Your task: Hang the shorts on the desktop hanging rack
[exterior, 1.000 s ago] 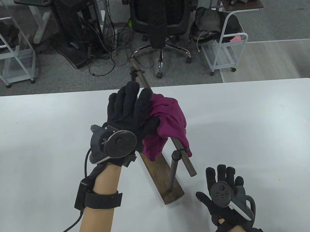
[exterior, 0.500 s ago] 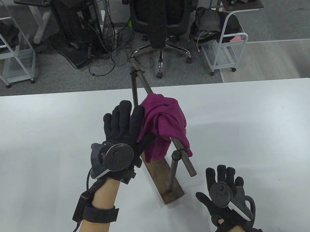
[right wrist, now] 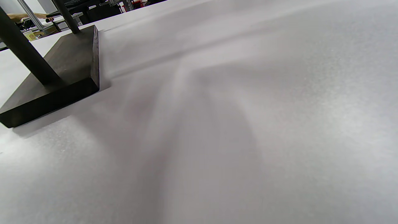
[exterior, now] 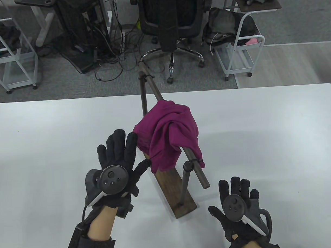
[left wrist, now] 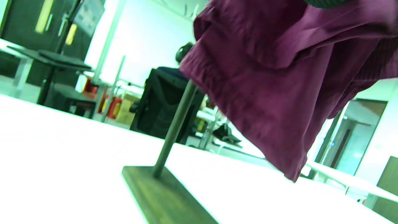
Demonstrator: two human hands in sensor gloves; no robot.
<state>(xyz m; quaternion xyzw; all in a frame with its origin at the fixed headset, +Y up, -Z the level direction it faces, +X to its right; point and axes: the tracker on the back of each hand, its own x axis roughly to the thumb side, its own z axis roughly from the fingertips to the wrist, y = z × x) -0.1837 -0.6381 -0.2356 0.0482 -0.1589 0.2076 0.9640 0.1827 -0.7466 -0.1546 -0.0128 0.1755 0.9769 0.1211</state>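
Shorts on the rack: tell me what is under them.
Under the shorts runs the rack's bar, above the wooden base. The covered stretch of bar is hidden.

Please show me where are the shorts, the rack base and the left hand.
shorts (exterior: 169,129): table view, middle of the cloth.
rack base (exterior: 176,192): table view, bare wooden top.
left hand (exterior: 116,158): table view, back of the glove.

Out of sight, cut off, unclear

Shorts (exterior: 168,134) cover the rack's rail (exterior: 153,87) mid-span and part of its base (exterior: 176,188). Left wrist view: shorts run off the top and right edges, background blurred. Right hand (exterior: 237,208) cut at the wrist by the table view's bottom edge.
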